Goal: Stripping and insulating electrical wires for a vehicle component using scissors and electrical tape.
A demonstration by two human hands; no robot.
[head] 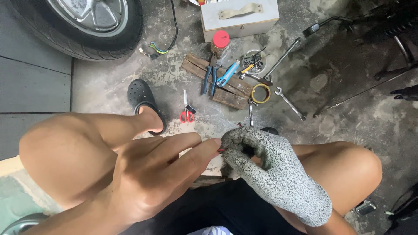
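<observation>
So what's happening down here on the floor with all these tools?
A person sits low over a concrete floor. The bare left hand and the gloved right hand meet between the knees, pinching something small and red that is mostly hidden. In front lie red scissors, blue pliers, a wrench, a tape roll and a red-lidded jar. A tyre stands at the upper left.

The right hand [272, 174] wears a speckled grey-and-white knit glove; the left hand [156, 174] is bare. Beyond the glove lie scissors [187, 112] with red handles. Past them, brown wooden slats [217, 80] carry pliers [210, 78] with dark blue grips and a light blue tool [228, 74]. Just right of the slats sits a yellow tape ring [261, 93]. A red-lidded jar [220, 42] stands behind the slats, before a pale grey box [239, 17].
</observation>
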